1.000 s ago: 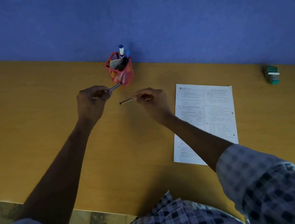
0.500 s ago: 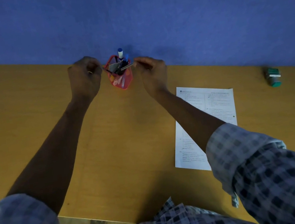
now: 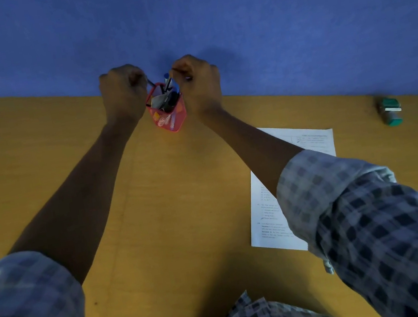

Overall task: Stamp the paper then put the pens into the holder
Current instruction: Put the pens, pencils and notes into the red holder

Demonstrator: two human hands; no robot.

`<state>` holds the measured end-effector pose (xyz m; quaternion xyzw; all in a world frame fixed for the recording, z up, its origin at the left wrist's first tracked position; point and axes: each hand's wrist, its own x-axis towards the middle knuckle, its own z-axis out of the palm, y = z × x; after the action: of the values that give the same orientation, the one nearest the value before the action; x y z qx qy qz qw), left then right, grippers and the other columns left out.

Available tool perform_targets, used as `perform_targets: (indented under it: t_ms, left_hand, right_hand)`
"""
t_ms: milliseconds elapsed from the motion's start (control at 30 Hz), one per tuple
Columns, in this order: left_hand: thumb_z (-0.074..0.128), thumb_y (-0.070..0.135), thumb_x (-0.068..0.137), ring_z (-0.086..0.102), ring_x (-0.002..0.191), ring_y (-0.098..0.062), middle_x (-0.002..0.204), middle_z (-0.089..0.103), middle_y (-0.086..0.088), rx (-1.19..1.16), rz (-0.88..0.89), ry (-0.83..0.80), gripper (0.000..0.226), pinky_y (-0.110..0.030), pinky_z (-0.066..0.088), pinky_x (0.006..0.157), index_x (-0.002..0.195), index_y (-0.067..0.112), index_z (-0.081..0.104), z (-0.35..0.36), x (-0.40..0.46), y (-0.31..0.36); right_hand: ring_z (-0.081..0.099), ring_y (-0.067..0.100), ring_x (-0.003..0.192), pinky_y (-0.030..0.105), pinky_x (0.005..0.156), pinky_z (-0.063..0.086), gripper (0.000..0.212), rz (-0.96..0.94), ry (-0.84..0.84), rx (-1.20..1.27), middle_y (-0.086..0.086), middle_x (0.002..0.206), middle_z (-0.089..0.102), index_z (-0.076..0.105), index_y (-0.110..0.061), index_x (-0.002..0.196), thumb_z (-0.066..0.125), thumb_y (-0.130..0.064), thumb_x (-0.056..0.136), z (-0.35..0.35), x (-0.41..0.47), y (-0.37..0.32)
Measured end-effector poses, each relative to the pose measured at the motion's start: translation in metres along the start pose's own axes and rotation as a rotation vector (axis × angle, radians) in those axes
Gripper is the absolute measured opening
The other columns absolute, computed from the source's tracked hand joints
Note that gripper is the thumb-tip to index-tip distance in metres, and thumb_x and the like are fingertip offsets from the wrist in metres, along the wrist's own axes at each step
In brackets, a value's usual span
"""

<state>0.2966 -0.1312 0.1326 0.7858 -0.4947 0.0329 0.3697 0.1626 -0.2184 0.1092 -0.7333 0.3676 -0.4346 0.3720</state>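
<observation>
A dark pen was pinched in the left hand and another pen in the right hand, both tipped into the red holder positioned between the hands. The paper was laid on the surface nearer than the right hand, the stamp well to its right.

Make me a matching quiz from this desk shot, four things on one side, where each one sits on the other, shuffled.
Things:
1. red mesh pen holder
2. printed white paper sheet
3. green and grey stamp
4. left hand

Places:
A. far right, near the wall
B. between both hands
C. under the right forearm
D. left of the holder's rim

Pairs: 1-B, 2-C, 3-A, 4-D
</observation>
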Motion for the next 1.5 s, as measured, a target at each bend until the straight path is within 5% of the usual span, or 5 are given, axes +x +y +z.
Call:
perform_targets:
  t_ms: [367,633,733,867,1500]
  left_hand:
    - [0.054,0.003,0.078,0.069,0.075,-0.031,0.085,0.074,-0.018,0.131,-0.063,-0.073,0.021,-0.025,0.037,0.059,0.083,-0.002,0.074,0.027,0.004,-0.01]
    - [0.048,0.03,0.095,0.055,0.093,-0.037,0.099,0.057,-0.023,0.224,-0.075,-0.13,0.035,-0.036,0.039,0.062,0.098,0.003,0.07,0.045,-0.008,-0.027]
    - [0.047,0.029,0.097,0.055,0.109,-0.038,0.119,0.057,-0.022,0.173,-0.128,-0.12,0.038,-0.042,0.047,0.082,0.125,0.006,0.059,0.044,-0.016,-0.031]
    - [0.04,0.028,0.094,0.064,0.093,-0.039,0.103,0.068,-0.023,0.094,-0.19,-0.125,0.038,-0.039,0.047,0.074,0.11,0.005,0.066,0.046,-0.026,-0.032]
    - [0.046,0.016,0.097,0.064,0.076,-0.033,0.088,0.07,-0.02,0.05,-0.198,-0.146,0.028,-0.029,0.037,0.059,0.101,0.002,0.07,0.045,-0.023,-0.033]
  right_hand:
    - [0.06,0.02,0.098,0.036,0.072,0.053,0.011,-0.008,-0.161,-0.43,0.002,0.102,0.067,0.074,-0.018,0.091,0.064,-0.022,0.088,0.021,0.009,0.011]
    - [0.056,0.019,0.105,0.035,0.081,0.052,0.032,-0.099,-0.23,-0.4,0.004,0.117,0.057,0.07,-0.013,0.106,0.061,-0.038,0.089,0.021,-0.004,0.023]
    - [0.058,0.024,0.106,0.041,0.082,0.053,0.054,-0.031,-0.151,-0.332,0.006,0.117,0.057,0.058,-0.012,0.117,0.065,-0.047,0.077,0.02,-0.019,0.028]
    - [0.064,0.028,0.103,0.036,0.079,0.054,0.089,0.158,-0.287,-0.299,0.005,0.117,0.063,0.039,-0.018,0.132,0.076,-0.06,0.062,0.027,-0.029,0.034]
    - [0.065,0.027,0.107,0.044,0.09,0.055,0.076,0.297,-0.398,-0.065,0.007,0.117,0.068,0.055,-0.011,0.122,0.085,-0.048,0.062,0.029,-0.004,0.036]
